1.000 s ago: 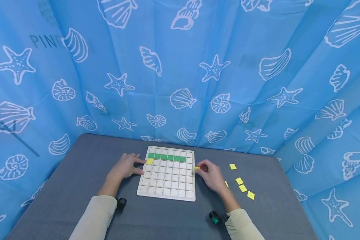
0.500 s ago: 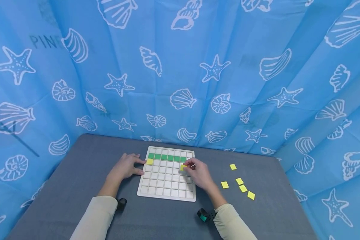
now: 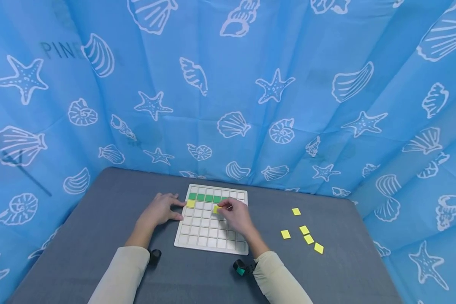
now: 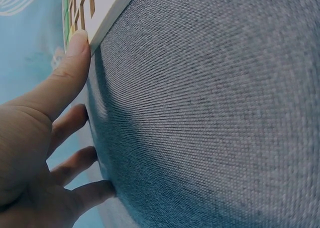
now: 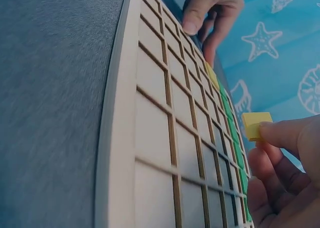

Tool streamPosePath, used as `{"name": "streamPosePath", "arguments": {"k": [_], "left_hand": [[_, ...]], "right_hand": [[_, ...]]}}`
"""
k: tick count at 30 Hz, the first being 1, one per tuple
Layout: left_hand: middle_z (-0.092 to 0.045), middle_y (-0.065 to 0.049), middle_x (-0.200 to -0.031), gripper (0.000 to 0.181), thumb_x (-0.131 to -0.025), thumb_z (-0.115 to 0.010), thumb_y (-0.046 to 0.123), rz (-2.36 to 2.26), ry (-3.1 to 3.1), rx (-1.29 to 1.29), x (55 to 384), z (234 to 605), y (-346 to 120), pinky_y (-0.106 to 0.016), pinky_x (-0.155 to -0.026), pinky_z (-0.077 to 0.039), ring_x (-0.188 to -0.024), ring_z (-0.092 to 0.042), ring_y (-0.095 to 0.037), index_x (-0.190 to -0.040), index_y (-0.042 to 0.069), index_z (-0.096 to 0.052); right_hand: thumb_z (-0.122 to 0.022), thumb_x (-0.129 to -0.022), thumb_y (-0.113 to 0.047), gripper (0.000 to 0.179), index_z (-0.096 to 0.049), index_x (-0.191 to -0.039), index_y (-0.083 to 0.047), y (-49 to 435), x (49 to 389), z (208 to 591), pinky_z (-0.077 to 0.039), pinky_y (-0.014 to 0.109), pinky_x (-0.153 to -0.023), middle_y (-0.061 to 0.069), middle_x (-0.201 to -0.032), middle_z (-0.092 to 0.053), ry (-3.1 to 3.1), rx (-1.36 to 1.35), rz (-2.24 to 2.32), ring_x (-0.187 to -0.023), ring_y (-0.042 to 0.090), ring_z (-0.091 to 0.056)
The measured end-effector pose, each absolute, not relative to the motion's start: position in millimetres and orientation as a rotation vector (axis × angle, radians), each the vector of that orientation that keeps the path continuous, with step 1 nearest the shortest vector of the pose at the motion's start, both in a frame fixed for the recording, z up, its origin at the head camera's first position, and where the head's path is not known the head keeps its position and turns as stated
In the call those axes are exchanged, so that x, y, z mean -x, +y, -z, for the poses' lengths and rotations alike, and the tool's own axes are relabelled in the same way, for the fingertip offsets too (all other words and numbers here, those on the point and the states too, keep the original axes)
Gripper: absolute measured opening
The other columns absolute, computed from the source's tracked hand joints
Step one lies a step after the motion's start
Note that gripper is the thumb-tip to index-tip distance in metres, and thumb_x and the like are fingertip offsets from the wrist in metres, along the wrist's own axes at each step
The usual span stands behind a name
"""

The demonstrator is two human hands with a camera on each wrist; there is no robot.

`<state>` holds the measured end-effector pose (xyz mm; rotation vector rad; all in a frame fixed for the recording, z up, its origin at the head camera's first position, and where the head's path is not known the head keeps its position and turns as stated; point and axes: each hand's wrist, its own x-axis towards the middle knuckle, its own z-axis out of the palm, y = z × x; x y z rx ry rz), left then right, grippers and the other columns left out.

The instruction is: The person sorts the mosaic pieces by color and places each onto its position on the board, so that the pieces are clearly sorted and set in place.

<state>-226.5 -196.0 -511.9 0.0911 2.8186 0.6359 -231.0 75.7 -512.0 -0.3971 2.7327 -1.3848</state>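
A white gridded board (image 3: 202, 231) with raised lines between its square cells lies flat. Green tiles (image 3: 200, 197) fill part of its second row, and one yellow tile (image 3: 190, 203) sits in the leftmost cell below them. My left hand (image 3: 160, 210) rests at the board's left edge, thumb and index finger touching the rim, the other fingers spread on the cloth. Between thumb and fingertips, my right hand (image 3: 236, 216) pinches a small square yellow tile (image 5: 256, 125) above the board's middle columns. That hand hides the right end of the green row in the head view.
Several loose yellow tiles (image 3: 304, 230) lie scattered to the right of the board on the grey cloth-covered table (image 3: 197, 274). A blue curtain (image 3: 197, 84) with white seashell prints hangs behind and along both sides.
My right hand has carried the yellow tile leftward from beside the board's right edge to over its middle columns. The left hand stays at the left edge.
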Motion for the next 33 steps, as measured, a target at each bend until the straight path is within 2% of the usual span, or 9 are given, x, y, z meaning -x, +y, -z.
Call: {"name": "streamPosePath", "arguments": {"k": [6,14,27,33], "left_hand": [[-0.046,-0.016,-0.159,0.058,-0.082,-0.084,0.035,-0.640,2.815,-0.093,227.7,511.6,-195.8,-0.064,-0.116,-0.035,-0.149,-0.030,-0.049,-0.137,0.024,-0.067],[-0.047,-0.016,-0.158,0.057,-0.083,-0.084,0.036,-0.635,2.802,-0.084,227.7,509.2,-194.9,-0.064,-0.116,-0.035,-0.148,-0.031,-0.049,-0.136,0.024,-0.067],[-0.048,-0.016,-0.158,0.057,-0.083,-0.084,0.036,-0.619,2.811,-0.088,230.1,511.2,-195.3,-0.064,-0.116,-0.035,-0.148,-0.033,-0.048,-0.135,0.024,-0.068],[-0.047,-0.016,-0.158,0.057,-0.083,-0.084,0.037,-0.635,2.796,-0.086,229.6,512.1,-195.8,-0.064,-0.117,-0.035,-0.149,-0.031,-0.048,-0.136,0.025,-0.067]], "right_hand": [[-0.075,-0.092,-0.012,0.006,-0.073,-0.098,-0.011,56.9,236.2,510.1,-0.055,0.025,-0.073,0.002,-0.089,-0.072,2.744,0.398,1.351,-0.080,0.009,-0.065],[-0.075,-0.092,-0.015,0.006,-0.074,-0.098,-0.014,35.0,243.7,512.4,-0.050,0.020,-0.066,-0.002,-0.088,-0.071,2.782,0.377,1.267,-0.076,0.006,-0.062],[-0.076,-0.091,-0.015,0.004,-0.076,-0.094,-0.014,12.0,251.0,516.0,-0.049,0.021,-0.065,-0.003,-0.084,-0.074,2.871,0.376,1.164,-0.071,0.004,-0.061],[-0.074,-0.093,-0.017,0.005,-0.076,-0.097,-0.016,9.3,252.1,521.5,-0.050,0.021,-0.066,-0.004,-0.088,-0.073,2.879,0.381,1.103,-0.075,0.005,-0.062]]}}
